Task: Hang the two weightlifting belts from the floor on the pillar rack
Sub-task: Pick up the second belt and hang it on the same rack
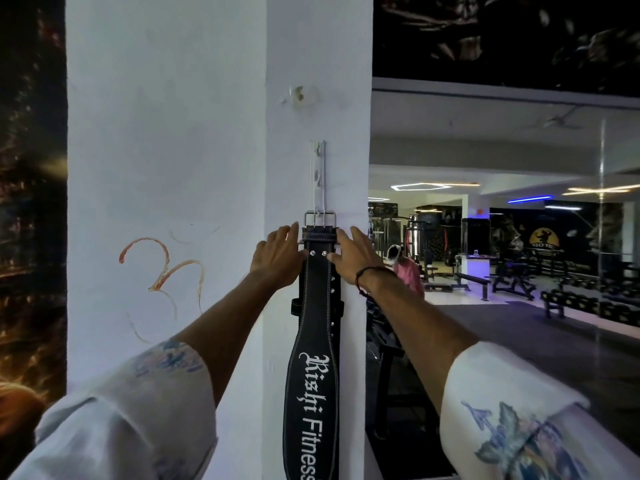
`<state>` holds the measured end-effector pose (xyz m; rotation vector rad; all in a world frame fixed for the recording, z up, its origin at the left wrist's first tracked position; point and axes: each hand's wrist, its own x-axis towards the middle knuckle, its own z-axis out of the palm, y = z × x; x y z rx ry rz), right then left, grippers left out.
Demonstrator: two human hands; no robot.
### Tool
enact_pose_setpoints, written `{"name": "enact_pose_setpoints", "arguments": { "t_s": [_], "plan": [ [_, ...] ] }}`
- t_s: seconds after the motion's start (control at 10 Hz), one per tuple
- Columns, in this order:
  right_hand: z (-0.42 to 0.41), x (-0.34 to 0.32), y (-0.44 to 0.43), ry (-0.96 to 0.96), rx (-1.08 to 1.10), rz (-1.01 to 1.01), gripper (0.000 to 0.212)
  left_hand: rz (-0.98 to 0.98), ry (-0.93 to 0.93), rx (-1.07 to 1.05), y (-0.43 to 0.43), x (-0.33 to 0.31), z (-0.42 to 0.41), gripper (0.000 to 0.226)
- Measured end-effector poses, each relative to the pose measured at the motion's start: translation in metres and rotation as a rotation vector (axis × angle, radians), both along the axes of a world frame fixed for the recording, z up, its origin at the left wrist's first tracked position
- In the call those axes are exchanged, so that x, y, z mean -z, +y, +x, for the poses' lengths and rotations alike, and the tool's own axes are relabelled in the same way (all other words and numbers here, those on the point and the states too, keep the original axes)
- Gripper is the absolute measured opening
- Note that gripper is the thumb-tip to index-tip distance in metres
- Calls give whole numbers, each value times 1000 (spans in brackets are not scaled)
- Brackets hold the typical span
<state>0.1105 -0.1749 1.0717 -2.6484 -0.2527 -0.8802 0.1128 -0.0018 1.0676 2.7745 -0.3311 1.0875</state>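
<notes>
Both arms are up at the white pillar (207, 133), and the black belt (313, 341) hangs straight down its narrow face, steel buckle (320, 218) at the top. That buckle sits right at the foot of the slim metal rack (318, 171) screwed to the pillar, apparently caught on its lower end, though the exact hook point is too small to make out. The left hand (278, 258) is on the belt's left edge just under the buckle, thumb against the leather by the rivets, fingers spread loose against the pillar. The right hand (356, 254) mirrors it on the right edge, thumb touching near the rivets, fingers splayed wide. Neither grip is closed around the strap; it's light contact from both sides. A dark cord bracelet (369, 277) circles the right wrist. White lettering runs down the belt's wide lower part. A second dark strap (337, 299) peeks out behind it, against the pillar. Off to the right, gym benches (467, 278) stand well apart.
</notes>
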Motion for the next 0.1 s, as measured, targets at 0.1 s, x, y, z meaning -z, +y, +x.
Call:
{"name": "enact_pose_setpoints", "arguments": {
  "t_s": [0.1],
  "plan": [
    [-40,5,-7,-97,65,-113,76,98,-77,-54,-5,5,-29,79]
  ]
}}
